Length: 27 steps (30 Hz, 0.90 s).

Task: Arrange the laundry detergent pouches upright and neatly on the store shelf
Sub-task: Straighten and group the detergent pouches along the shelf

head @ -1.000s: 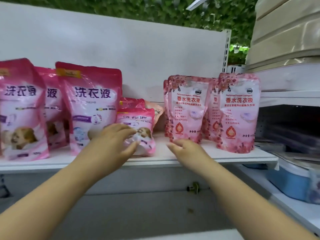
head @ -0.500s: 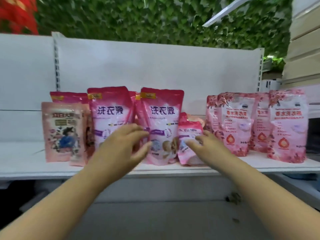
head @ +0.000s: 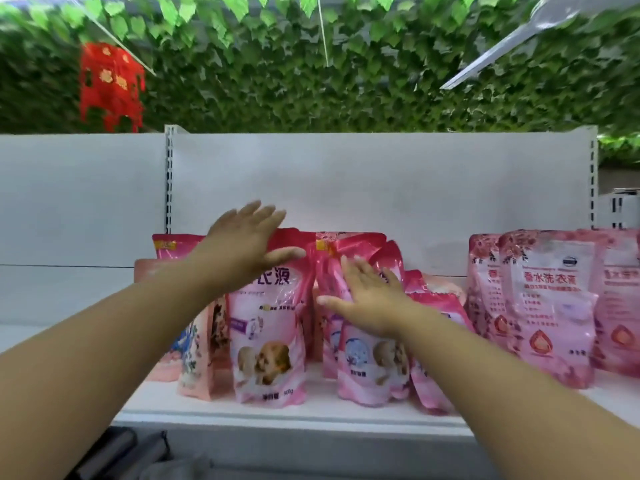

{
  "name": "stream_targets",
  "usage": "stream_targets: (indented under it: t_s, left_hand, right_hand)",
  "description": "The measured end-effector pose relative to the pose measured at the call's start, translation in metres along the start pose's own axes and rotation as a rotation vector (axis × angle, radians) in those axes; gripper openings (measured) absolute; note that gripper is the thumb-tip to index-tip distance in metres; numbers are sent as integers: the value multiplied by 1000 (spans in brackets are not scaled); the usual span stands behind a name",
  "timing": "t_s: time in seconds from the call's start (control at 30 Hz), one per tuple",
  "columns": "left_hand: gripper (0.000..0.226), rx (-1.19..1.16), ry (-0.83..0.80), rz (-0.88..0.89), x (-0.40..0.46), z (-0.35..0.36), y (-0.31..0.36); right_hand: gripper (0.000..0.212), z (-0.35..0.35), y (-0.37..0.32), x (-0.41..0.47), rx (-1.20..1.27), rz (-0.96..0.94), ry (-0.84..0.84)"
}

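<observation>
1. The left hand (head: 242, 249) is spread flat, fingers straight and holding nothing; its palm lies against the upper front of a tall pink pouch (head: 270, 337) that stands upright on the white shelf (head: 284, 415).
2. That pouch's puppy picture sits well below the left fingertips; its top edge is hidden behind the hand.
3. The right hand (head: 367, 299) is also flat with straight fingers, gripping nothing, pressed on the front of a leaning pouch (head: 367, 368).
4. This pouch tilts back, its top just above the right fingertips.
5. A peach-coloured pouch (head: 201, 362) stands left of and below the left fingers.
6. The rose-printed pouches (head: 550, 313) stand upright, well to the right of the right fingers.
</observation>
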<state>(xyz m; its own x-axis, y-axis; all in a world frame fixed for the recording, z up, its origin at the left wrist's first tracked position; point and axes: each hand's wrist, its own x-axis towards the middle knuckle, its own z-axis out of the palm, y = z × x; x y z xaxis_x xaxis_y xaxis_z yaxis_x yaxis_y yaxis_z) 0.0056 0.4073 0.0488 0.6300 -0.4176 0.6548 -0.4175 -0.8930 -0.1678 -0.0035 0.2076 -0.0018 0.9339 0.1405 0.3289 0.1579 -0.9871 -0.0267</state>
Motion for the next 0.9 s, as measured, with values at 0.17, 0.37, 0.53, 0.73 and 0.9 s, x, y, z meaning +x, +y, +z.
stream_targets:
  t_s: [0.17, 0.37, 0.53, 0.73, 0.9]
  left_hand:
    - [75, -136, -56, -61, 13, 27, 10]
    - [58, -143, -26, -152, 39, 48, 21]
    - [56, -203, 77, -226, 39, 50, 32]
    - [59, -266, 362, 95, -14, 54, 84]
    - [95, -532, -43, -254, -34, 89, 122]
  right_hand:
    - [69, 9, 10, 22, 94, 15, -22]
    - [66, 26, 19, 30, 184, 31, -24]
    - [62, 29, 23, 30, 276, -3, 49]
    - [51, -8, 59, 58, 123, 38, 272]
    - [24, -32, 78, 63, 485, -39, 211]
